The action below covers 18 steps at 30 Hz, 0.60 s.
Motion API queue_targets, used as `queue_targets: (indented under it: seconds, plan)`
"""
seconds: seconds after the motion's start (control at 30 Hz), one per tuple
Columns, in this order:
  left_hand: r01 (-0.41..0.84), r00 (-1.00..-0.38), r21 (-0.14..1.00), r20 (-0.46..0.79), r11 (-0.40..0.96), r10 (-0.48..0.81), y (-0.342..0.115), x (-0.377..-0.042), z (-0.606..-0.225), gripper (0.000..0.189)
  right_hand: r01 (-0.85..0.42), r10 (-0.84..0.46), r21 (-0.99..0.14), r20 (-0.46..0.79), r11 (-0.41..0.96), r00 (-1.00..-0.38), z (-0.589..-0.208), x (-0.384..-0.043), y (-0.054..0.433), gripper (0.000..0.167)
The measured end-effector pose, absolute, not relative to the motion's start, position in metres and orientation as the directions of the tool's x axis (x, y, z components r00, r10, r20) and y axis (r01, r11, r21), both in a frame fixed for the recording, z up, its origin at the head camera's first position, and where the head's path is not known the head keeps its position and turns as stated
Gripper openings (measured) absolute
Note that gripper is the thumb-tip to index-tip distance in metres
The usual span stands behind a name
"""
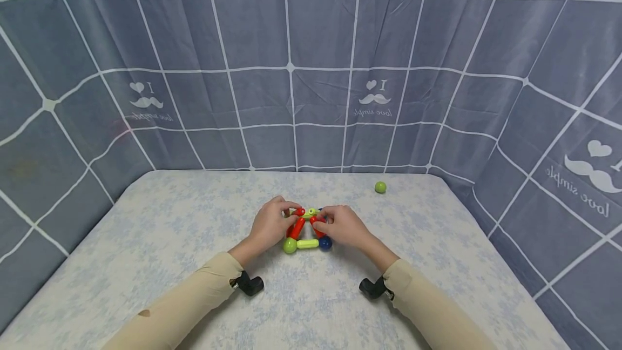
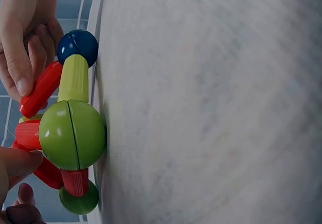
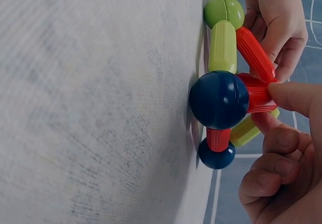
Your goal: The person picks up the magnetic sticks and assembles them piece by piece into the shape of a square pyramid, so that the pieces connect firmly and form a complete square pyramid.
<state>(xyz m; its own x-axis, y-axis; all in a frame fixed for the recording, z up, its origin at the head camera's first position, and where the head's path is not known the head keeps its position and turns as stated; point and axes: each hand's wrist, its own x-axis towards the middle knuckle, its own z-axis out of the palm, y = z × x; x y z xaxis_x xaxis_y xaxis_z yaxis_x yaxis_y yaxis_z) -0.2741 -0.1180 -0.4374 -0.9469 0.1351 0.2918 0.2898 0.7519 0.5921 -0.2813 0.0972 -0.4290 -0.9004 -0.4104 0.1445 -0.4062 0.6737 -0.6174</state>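
A frame of magnetic rods and balls sits on the table between both hands. Along its near side, a yellow-green rod [image 1: 308, 243] links a green ball [image 1: 290, 245] to a navy ball [image 1: 325, 242]. My left hand [image 1: 272, 223] pinches the left slanting red rod [image 3: 255, 54], which rises from the green ball. From the navy ball rises the right slanting red rod [image 2: 41, 89], pinched by my right hand [image 1: 344, 226]. Another green ball [image 2: 79, 197] and another navy ball [image 3: 217, 152] form far corners. Behind, a yellow-green rod [image 3: 246, 130] also slants upward; fingers partly hide the rods' upper ends.
A loose green ball [image 1: 380, 187] lies near the table's back right edge. The table [image 1: 311, 307] has a pale patterned cover. Grey-blue checked curtains [image 1: 320, 96] stand behind it and at both sides. A black camera mount sits at each wrist.
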Motion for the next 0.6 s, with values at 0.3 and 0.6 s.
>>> queue_targets:
  seconds: [0.3,0.6]
  plan:
    - [0.288,-0.948,0.581,0.289,0.761,0.138,-0.1175,-0.2752,-0.4393,0.021,-0.415,-0.418,-0.615,0.149,0.671,-0.896,-0.4288,-0.2811,0.0967,0.015]
    - [0.223,-0.970,0.691,0.229,0.687,0.085,-0.1239,-0.2675,-0.4406,0.032,-0.388,-0.377,-0.619,0.155,0.683,-0.913,-0.4267,-0.2814,0.1050,0.018]
